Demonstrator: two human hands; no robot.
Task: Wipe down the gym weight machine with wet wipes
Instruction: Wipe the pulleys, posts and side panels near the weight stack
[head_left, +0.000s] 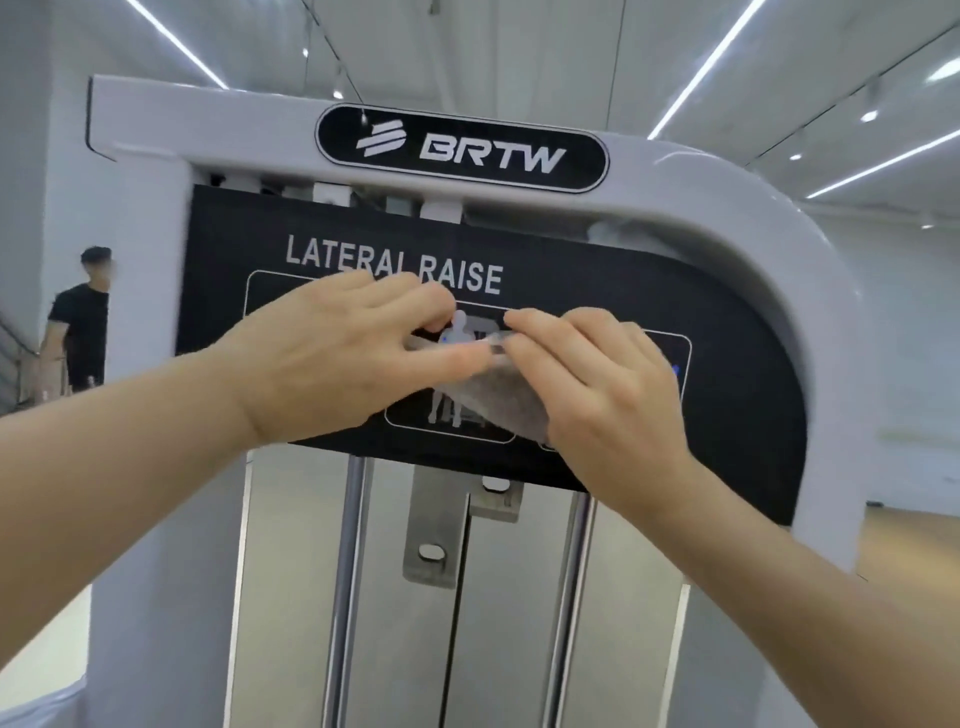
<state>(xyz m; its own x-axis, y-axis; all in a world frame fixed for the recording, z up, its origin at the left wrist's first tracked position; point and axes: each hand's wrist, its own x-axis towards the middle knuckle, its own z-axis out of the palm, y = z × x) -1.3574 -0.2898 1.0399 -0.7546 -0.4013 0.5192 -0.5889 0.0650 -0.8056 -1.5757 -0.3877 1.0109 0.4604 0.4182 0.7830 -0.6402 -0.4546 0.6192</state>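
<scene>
Pinching a thin, see-through wipe (498, 387) between them, both hands meet in front of the black placard (727, 364) of the machine (701, 197). The left hand (337, 358) has its thumb and fingers closed on the wipe's upper left edge; the right hand (597, 384) grips the upper right edge, and the sheet sags below and partly under its palm. The wipe is blurred, so whether it touches the placard cannot be told. White lettering, LATERAL RAISE, sits just above the hands. Higher, an oval BRTW badge (462, 148) is set in the grey frame. Below the placard run two chrome rods (348, 571) with a metal bracket (436, 525) between them. Far left stands a person (80, 322) in black.
</scene>
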